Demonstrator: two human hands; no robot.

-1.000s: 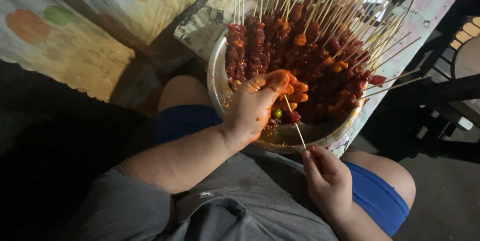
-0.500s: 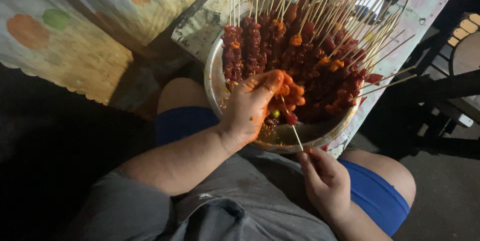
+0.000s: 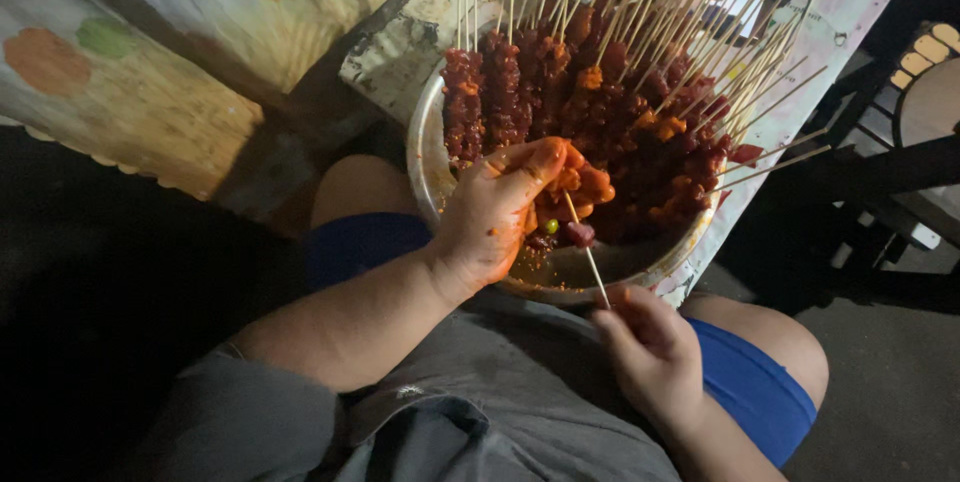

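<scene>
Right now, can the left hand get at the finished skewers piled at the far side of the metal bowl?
Probably yes. The left hand is already inside the metal bowl, close beside the finished skewers, and nothing lies between them. It holds some meat, though, so its fingers are busy.

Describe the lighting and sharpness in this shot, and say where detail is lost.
Head view: dim, warm light falls on the round metal bowl of sauced meat skewers and the left hand; the left side and lower corners sink into near-black shadow; the right hand holding a thin wooden skewer looks slightly soft.
</scene>
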